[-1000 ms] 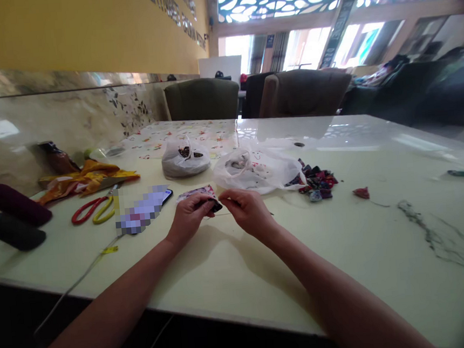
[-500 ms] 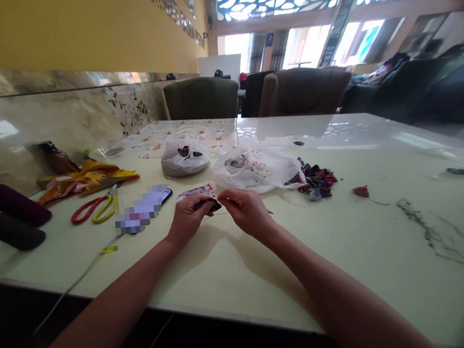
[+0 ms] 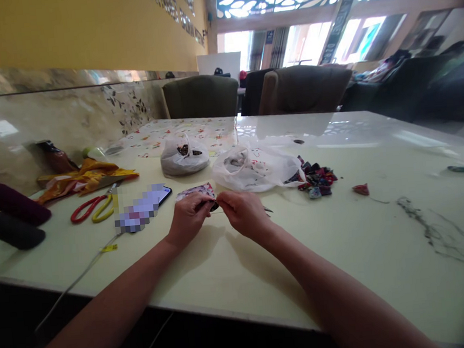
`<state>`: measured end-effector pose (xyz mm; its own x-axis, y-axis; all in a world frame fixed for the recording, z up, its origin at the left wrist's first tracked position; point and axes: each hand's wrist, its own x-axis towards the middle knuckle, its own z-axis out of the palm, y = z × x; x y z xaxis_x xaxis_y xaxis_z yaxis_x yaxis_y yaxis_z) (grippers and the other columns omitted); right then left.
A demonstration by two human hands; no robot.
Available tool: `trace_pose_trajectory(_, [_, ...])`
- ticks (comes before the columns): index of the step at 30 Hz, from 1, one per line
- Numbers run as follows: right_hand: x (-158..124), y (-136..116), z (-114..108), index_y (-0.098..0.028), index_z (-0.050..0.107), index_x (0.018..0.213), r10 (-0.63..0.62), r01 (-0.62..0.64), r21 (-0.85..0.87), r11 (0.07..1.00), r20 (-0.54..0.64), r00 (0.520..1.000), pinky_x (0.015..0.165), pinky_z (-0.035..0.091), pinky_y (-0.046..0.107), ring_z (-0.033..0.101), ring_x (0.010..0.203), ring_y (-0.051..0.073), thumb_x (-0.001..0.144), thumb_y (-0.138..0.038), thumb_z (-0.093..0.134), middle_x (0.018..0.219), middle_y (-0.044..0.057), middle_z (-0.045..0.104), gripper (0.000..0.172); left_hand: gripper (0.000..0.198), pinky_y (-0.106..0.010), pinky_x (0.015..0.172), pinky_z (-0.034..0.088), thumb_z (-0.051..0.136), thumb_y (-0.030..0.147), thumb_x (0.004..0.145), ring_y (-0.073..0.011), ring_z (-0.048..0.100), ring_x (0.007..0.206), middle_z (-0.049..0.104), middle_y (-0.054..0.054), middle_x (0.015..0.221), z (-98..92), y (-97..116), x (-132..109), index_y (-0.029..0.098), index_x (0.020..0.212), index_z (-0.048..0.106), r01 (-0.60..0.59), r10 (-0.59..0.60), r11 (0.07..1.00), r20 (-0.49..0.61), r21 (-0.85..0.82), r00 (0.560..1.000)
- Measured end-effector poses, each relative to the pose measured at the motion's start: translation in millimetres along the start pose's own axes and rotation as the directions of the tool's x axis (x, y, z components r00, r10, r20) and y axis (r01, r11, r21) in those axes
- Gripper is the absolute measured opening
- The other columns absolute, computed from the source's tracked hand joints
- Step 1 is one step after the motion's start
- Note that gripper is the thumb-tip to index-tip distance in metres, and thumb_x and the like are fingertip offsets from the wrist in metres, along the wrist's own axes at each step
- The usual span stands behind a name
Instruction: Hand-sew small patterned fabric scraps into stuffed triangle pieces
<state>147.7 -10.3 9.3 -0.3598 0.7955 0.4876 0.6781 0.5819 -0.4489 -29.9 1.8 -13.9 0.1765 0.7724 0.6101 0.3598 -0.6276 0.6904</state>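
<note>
My left hand (image 3: pixel 189 216) is closed in a pinch on a small dark piece of cloth (image 3: pixel 213 205). My right hand (image 3: pixel 247 214) meets it at the cloth's edge, thumb and finger pressed together; whatever they pinch is too small to make out. A thin thread-like line shows below the fingers. Just behind my left hand lies a patterned piece of fabric (image 3: pixel 196 190), partly covered by the fingers. A pointed metal tip (image 3: pixel 268 210) sticks out beside my right wrist, the rest of it hidden.
Behind my hands stand two white plastic bags (image 3: pixel 186 163). Small stuffed cloth pieces (image 3: pixel 317 180) are heaped on the right, near a single red one (image 3: pixel 360 190) and tangled thread (image 3: pixel 427 230). Leftward are a phone (image 3: pixel 145 207), red-and-yellow-handled scissors (image 3: pixel 92 209) and thread spools (image 3: pixel 12 232).
My right hand has shifted slightly, its fingertips now closer against the cloth, and more of the metal tip shows beside the wrist. My left hand stays nearly still.
</note>
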Motion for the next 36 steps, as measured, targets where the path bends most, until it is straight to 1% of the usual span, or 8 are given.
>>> trace_pose_trajectory(3, [0.2,-0.1,2.3,-0.018,0.066,0.08,0.055,-0.053,0.113,0.992,-0.01,0.998,0.059,0.031,0.026,0.054,0.062,0.015,0.09,-0.023,0.049,0.07,0.004,0.067,0.019,0.01,-0.021,0.052,0.053,0.065,0.024,0.085,-0.0118,0.066,0.054,0.067,-0.002,0.074,-0.2,0.5,-0.2,0.016,0.085,0.072,0.029,-0.028,0.999,0.024,-0.02,0.999])
trace_pose_trajectory(7, [2.5,1.1,4.1,-0.018,0.066,0.077,0.148,-0.137,0.358,0.923,-0.002,0.989,0.06,0.035,0.025,0.05,0.06,0.013,0.087,-0.025,0.054,0.065,0.001,0.062,0.017,0.016,-0.023,0.053,0.055,0.068,0.03,0.083,-0.0135,0.068,0.056,0.069,-0.003,0.076,-0.3,1.3,0.7,0.015,0.086,0.072,0.159,-0.153,0.976,0.057,-0.146,0.987])
trace_pose_trajectory(12, [4.8,2.8,6.5,-0.017,0.065,0.075,0.227,-0.21,0.667,0.715,0.062,0.972,0.067,0.042,0.025,0.054,0.067,0.012,0.082,-0.028,0.058,0.07,0.0,0.064,0.015,0.02,-0.026,0.057,0.06,0.072,0.034,0.079,-0.0135,0.068,0.057,0.07,-0.002,0.075,0.0,5.1,2.5,0.015,0.083,0.071,0.256,-0.245,0.933,0.077,-0.252,0.967])
trace_pose_trajectory(15, [4.3,1.5,8.4,-0.018,0.063,0.072,0.292,-0.276,0.76,0.589,0.118,0.949,0.06,0.041,0.024,0.049,0.059,0.01,0.08,-0.029,0.06,0.063,-0.002,0.059,0.014,0.024,-0.026,0.057,0.061,0.073,0.038,0.078,-0.0136,0.067,0.057,0.07,-0.002,0.073,0.3,6.3,2.9,0.014,0.082,0.071,0.297,-0.278,0.91,0.105,-0.289,0.955])
trace_pose_trajectory(17, [3.8,0.1,9.3,-0.018,0.062,0.071,0.324,-0.305,0.782,0.543,0.14,0.936,0.055,0.039,0.023,0.046,0.054,0.009,0.079,-0.03,0.06,0.059,-0.003,0.056,0.014,0.025,-0.027,0.058,0.062,0.074,0.039,0.077,-0.0134,0.067,0.056,0.07,-0.002,0.071,0.6,6.6,2.9,0.014,0.081,0.07,0.312,-0.291,0.9,0.113,-0.303,0.95])
trace_pose_trajectory(20, [4.0,-1.3,9.2,-0.018,0.061,0.071,0.328,-0.292,0.771,0.567,0.114,0.938,0.055,0.04,0.023,0.047,0.055,0.01,0.08,-0.03,0.059,0.06,-0.003,0.056,0.015,0.028,-0.029,0.058,0.063,0.075,0.041,0.076,-0.0139,0.067,0.057,0.07,-0.002,0.073,1.1,6.9,2.4,0.014,0.082,0.07,0.319,-0.306,0.888,0.094,-0.332,0.947])
trace_pose_trajectory(27, [5.9,1.1,5.5,-0.016,0.064,0.071,0.251,-0.192,0.631,0.752,-0.005,0.968,0.067,0.042,0.026,0.054,0.066,0.012,0.081,-0.028,0.058,0.066,0.0,0.062,0.016,0.027,-0.03,0.058,0.062,0.074,0.039,0.077,-0.0142,0.067,0.055,0.072,-0.003,0.074,1.6,6.0,1.7,0.014,0.084,0.071,0.34,-0.338,0.875,0.069,-0.345,0.939])
trace_pose_trajectory(36, [6.8,2.8,0.9,-0.016,0.066,0.073,0.228,-0.188,0.538,0.821,-0.008,0.974,0.063,0.037,0.024,0.049,0.062,0.011,0.082,-0.026,0.057,0.064,-0.001,0.06,0.016,0.024,-0.029,0.057,0.062,0.073,0.036,0.078,-0.0137,0.066,0.055,0.071,-0.002,0.072,1.9,7.5,1.4,0.013,0.086,0.071,0.328,-0.329,0.89,0.054,-0.315,0.943])
